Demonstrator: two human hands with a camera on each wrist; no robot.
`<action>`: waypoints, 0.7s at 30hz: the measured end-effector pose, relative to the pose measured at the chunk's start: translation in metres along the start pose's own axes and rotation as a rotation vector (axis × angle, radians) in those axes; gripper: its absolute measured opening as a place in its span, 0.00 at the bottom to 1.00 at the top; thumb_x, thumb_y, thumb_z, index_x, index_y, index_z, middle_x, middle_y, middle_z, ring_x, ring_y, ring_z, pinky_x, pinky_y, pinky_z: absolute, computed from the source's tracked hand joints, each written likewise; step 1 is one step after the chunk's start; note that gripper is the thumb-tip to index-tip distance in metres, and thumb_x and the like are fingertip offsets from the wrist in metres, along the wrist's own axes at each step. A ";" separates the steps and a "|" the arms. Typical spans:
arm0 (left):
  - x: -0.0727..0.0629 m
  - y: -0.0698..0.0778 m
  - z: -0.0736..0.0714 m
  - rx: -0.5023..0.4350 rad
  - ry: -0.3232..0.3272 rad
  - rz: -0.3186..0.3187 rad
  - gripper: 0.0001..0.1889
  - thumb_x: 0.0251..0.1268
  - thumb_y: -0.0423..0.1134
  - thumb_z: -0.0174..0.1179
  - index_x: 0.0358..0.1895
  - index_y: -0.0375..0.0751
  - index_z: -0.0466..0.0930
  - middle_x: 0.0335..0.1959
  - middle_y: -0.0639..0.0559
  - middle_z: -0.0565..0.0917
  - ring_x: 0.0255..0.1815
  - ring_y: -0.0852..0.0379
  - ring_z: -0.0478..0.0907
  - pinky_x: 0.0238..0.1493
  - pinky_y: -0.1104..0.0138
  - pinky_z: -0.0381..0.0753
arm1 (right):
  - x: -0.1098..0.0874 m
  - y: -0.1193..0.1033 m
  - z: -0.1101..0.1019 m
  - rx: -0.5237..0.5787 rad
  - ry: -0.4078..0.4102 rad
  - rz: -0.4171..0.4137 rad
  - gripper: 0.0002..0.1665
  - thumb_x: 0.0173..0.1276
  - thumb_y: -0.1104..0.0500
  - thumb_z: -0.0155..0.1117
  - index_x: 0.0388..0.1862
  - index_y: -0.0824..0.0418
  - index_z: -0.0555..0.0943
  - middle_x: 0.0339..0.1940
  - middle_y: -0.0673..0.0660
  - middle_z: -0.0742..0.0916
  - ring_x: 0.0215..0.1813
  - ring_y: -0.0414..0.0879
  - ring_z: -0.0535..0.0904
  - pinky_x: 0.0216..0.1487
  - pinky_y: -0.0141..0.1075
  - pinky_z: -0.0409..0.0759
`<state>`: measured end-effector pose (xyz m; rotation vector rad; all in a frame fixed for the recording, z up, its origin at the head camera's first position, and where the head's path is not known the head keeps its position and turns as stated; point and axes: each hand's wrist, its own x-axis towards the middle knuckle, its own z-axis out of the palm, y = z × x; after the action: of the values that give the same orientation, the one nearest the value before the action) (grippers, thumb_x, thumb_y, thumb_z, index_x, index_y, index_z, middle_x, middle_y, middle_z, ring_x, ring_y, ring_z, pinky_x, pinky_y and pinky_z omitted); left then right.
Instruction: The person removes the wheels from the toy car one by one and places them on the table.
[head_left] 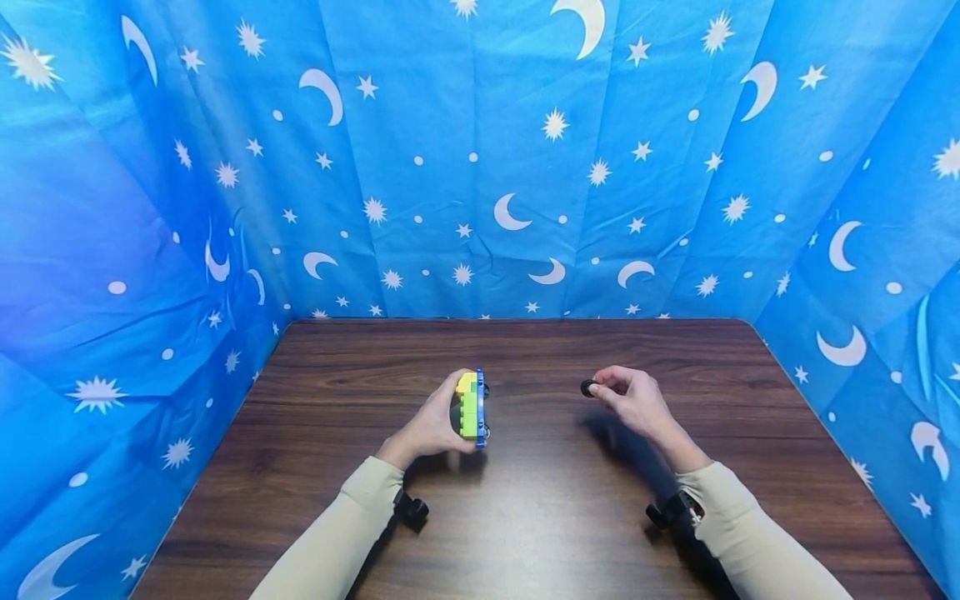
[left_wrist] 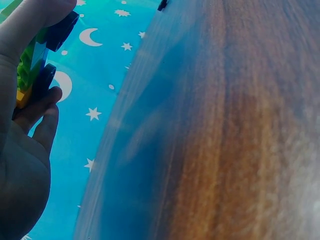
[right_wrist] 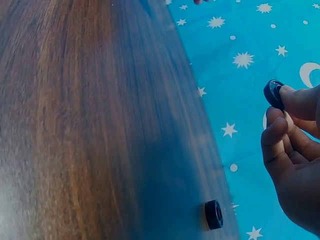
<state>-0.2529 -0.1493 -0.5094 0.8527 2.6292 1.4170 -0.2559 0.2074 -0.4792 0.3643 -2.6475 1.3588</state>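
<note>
My left hand grips a toy brick car with yellow and lime-green bricks on a blue base, turned on its side above the table. Two black wheels show on the car in the left wrist view, the nearer being a dark wheel by the fingertips. My right hand pinches a small black wheel between thumb and fingers, well apart from the car. Another black wheel stands on the table in the right wrist view; I cannot make it out in the head view.
The dark wood-grain table spreads beneath both hands. A blue cloth with white moons and stars hangs behind it and on both sides. Each wrist carries a black strapped device, such as the left device.
</note>
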 end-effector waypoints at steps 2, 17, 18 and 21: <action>0.000 0.000 0.000 0.002 0.004 0.002 0.61 0.30 0.36 0.79 0.74 0.44 0.51 0.60 0.47 0.70 0.56 0.50 0.72 0.61 0.53 0.74 | 0.000 0.002 0.000 0.000 0.000 0.005 0.07 0.65 0.59 0.67 0.37 0.62 0.83 0.21 0.53 0.83 0.23 0.40 0.76 0.23 0.31 0.72; 0.000 0.001 -0.001 -0.008 -0.001 -0.016 0.60 0.30 0.35 0.79 0.74 0.48 0.50 0.60 0.48 0.70 0.57 0.52 0.72 0.62 0.54 0.73 | -0.003 0.011 -0.002 0.005 0.003 -0.008 0.08 0.66 0.58 0.67 0.36 0.63 0.82 0.20 0.54 0.83 0.22 0.39 0.76 0.21 0.31 0.71; 0.001 0.001 -0.001 -0.008 0.000 -0.016 0.60 0.30 0.35 0.79 0.74 0.48 0.51 0.60 0.48 0.70 0.57 0.52 0.72 0.62 0.54 0.73 | -0.003 0.012 -0.002 0.002 0.003 -0.007 0.08 0.66 0.58 0.67 0.36 0.63 0.82 0.20 0.54 0.83 0.22 0.39 0.76 0.20 0.31 0.71; 0.001 0.000 0.000 -0.007 0.002 -0.011 0.60 0.30 0.35 0.79 0.74 0.48 0.51 0.60 0.48 0.70 0.57 0.52 0.72 0.62 0.55 0.72 | -0.004 0.013 -0.003 -0.006 -0.002 -0.002 0.09 0.67 0.57 0.66 0.37 0.63 0.82 0.21 0.54 0.83 0.22 0.39 0.76 0.20 0.31 0.71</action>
<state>-0.2538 -0.1488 -0.5089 0.8347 2.6247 1.4239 -0.2559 0.2173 -0.4881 0.3682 -2.6517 1.3507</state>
